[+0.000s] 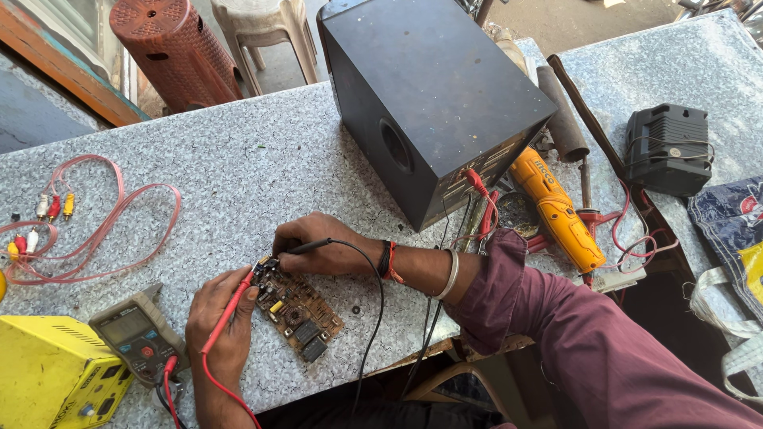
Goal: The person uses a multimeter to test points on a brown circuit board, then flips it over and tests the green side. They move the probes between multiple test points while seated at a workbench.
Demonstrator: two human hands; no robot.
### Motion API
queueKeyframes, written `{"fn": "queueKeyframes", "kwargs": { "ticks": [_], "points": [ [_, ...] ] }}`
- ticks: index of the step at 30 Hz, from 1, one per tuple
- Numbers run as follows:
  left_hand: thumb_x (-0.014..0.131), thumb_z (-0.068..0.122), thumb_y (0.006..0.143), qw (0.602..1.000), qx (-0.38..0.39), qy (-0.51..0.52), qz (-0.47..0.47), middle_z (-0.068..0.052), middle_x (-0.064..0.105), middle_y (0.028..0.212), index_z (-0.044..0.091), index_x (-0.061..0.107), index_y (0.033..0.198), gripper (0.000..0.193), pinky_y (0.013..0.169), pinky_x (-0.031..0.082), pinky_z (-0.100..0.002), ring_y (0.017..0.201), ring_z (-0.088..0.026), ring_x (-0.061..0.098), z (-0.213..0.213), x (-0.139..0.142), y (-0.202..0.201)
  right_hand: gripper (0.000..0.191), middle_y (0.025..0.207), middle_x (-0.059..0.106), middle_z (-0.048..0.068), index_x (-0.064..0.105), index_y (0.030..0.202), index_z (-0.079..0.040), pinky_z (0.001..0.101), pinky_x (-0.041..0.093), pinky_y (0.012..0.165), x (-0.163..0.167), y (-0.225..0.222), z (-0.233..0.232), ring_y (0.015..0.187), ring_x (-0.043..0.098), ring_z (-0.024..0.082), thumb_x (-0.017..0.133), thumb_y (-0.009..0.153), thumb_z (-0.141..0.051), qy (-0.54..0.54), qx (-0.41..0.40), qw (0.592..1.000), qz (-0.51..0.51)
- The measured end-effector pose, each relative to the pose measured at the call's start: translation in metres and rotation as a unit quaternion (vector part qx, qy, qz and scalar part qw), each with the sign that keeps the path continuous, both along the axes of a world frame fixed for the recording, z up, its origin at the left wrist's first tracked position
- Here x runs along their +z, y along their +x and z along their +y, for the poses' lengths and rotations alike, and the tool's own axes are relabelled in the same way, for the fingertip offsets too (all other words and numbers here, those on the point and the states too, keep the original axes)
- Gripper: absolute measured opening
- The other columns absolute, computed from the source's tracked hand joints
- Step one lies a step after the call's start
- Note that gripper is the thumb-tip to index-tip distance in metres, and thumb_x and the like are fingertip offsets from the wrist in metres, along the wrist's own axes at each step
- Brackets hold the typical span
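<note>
A person's left hand (218, 322) gripped a red multimeter probe (230, 312) while the right hand (318, 245) pinched a black probe (306, 247), both tips set down on the near corner of a small brown circuit board (296, 308) studded with dark and yellow components. The board lay flat on a speckled grey stone worktop (238, 175), directly between and just below the two hands. Just left of the left hand sat a grey handheld multimeter (135, 334), its leads plugged in, touching a yellow metal box (48, 381). Beyond the right hand stood a large black speaker cabinet (429, 95); past the right forearm lay a yellow angle grinder (556, 210). A loop of pink cable with coloured plugs (87, 230) rested well left of both hands. Exactly which contacts the tips met could not be made out from this height. Judging by the pose, steady wrists braced on the worktop and tips kept from bridging neighbouring joints would serve the reading best.
</note>
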State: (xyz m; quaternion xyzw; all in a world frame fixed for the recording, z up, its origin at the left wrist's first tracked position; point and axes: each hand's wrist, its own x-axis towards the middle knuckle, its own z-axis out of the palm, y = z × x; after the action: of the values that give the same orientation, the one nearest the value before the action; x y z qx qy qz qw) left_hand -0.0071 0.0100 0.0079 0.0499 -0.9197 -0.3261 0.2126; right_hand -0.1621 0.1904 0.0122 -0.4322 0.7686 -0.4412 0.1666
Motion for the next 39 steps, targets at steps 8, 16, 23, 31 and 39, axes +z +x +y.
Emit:
{"fn": "queueKeyframes", "kwargs": {
  "ticks": [8, 16, 23, 31, 39],
  "points": [
    [0.066, 0.037, 0.096, 1.000, 0.001, -0.005, -0.001, -0.014, 0.073, 0.118, 0.008, 0.073, 0.124, 0.040, 0.093, 0.054, -0.042, 0.113, -0.031, 0.068, 0.0011, 0.0017, 0.0008, 0.027, 0.084, 0.078, 0.011, 0.073, 0.100, -0.004, 0.0348, 0.061, 0.070, 0.0019, 0.0006, 0.0018, 0.076, 0.077, 0.022, 0.070, 0.085, -0.026, 0.002, 0.004, 1.000, -0.011],
    [0.066, 0.038, 0.097, 1.000, -0.005, -0.005, 0.005, -0.013, 0.073, 0.118, 0.008, 0.073, 0.124, 0.041, 0.093, 0.054, -0.041, 0.112, -0.031, 0.068, 0.0010, 0.0029, 0.0009, 0.027, 0.085, 0.077, 0.011, 0.073, 0.101, -0.004, 0.0356, 0.060, 0.068, 0.0011, 0.0011, 0.0022, 0.076, 0.076, 0.023, 0.070, 0.086, -0.026, -0.014, 0.003, 1.000, -0.014],
    [0.067, 0.037, 0.097, 1.000, -0.009, -0.001, 0.013, -0.013, 0.072, 0.118, 0.007, 0.072, 0.124, 0.041, 0.093, 0.054, -0.041, 0.111, -0.031, 0.068, 0.0012, 0.0031, 0.0006, 0.027, 0.084, 0.076, 0.010, 0.073, 0.102, -0.004, 0.0363, 0.059, 0.067, 0.0000, -0.0002, 0.0039, 0.074, 0.076, 0.023, 0.069, 0.087, -0.026, -0.022, 0.012, 0.999, -0.020],
    [0.066, 0.037, 0.097, 1.000, -0.008, -0.004, 0.016, -0.013, 0.072, 0.118, 0.007, 0.073, 0.124, 0.040, 0.092, 0.054, -0.041, 0.110, -0.031, 0.068, 0.0026, 0.0055, 0.0004, 0.026, 0.083, 0.077, 0.010, 0.073, 0.101, -0.004, 0.0359, 0.060, 0.067, -0.0019, -0.0007, 0.0014, 0.074, 0.076, 0.022, 0.070, 0.087, -0.026, -0.012, 0.001, 1.000, -0.004],
    [0.065, 0.038, 0.098, 1.000, -0.010, -0.011, 0.015, -0.014, 0.072, 0.118, 0.008, 0.073, 0.124, 0.040, 0.091, 0.053, -0.042, 0.109, -0.032, 0.068, 0.0027, 0.0067, 0.0015, 0.025, 0.084, 0.077, 0.010, 0.073, 0.100, -0.004, 0.0352, 0.060, 0.067, -0.0023, 0.0001, 0.0027, 0.074, 0.076, 0.022, 0.071, 0.086, -0.025, -0.013, -0.001, 1.000, 0.001]
  ]
}}
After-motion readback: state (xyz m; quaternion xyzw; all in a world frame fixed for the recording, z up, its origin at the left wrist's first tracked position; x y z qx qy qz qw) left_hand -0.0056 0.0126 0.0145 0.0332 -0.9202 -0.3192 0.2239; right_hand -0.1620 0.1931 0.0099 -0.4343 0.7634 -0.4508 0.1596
